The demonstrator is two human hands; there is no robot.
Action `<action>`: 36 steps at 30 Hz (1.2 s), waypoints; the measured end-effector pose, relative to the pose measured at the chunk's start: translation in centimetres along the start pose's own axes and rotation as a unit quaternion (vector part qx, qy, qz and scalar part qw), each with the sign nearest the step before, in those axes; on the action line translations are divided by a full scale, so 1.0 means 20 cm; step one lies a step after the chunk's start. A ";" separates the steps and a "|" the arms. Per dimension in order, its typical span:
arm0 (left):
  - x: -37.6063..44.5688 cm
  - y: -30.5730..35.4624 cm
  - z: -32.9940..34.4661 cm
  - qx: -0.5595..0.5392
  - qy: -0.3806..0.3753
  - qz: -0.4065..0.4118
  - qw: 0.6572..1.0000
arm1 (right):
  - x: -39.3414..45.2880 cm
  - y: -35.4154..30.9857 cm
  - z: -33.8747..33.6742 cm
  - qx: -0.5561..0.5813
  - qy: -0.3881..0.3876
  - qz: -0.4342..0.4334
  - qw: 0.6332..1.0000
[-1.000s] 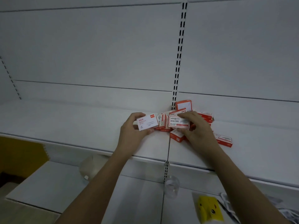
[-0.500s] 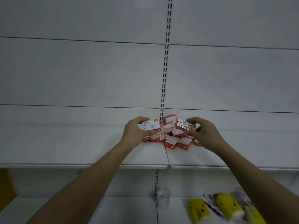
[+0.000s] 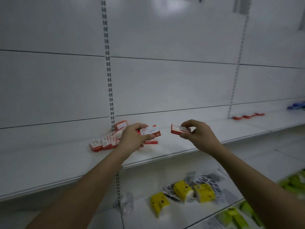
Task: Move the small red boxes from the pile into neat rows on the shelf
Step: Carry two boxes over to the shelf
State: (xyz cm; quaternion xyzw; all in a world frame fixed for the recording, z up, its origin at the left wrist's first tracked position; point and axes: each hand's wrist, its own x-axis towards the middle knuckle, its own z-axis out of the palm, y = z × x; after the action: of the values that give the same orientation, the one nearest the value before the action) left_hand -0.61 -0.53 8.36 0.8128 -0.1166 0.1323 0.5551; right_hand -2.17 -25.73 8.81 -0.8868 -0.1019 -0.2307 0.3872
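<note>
Above the white shelf (image 3: 165, 151), left hand (image 3: 132, 139) gripping one red box (image 3: 149, 131), right hand (image 3: 196, 135) at three o'clock of it pinching another red box (image 3: 180, 129), the pile (image 3: 109, 139) lying at nine o'clock of both.

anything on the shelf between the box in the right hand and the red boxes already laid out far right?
Head view: nothing. Between the box pinched by the right hand and the far row of red boxes lies only bare white shelf.
</note>
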 end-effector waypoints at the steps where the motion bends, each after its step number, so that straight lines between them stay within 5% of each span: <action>1: -0.01 0.04 0.07 -0.006 -0.010 -0.001 1.000 | -0.04 0.04 -0.07 0.001 0.011 0.003 1.000; 19: -0.27 0.82 1.73 -0.063 -0.139 0.054 0.987 | -0.64 1.01 -1.72 -0.071 0.045 0.079 0.993; 36: 0.14 0.82 3.01 -0.065 -0.223 0.055 0.971 | -0.49 2.06 -2.25 -0.134 0.072 0.162 0.975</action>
State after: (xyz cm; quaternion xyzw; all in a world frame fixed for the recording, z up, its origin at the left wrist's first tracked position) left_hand 1.68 -62.73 2.56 0.7767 -0.2897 -0.0297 0.5585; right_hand -10.83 -86.78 4.42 -0.9164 0.1026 -0.2399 0.3036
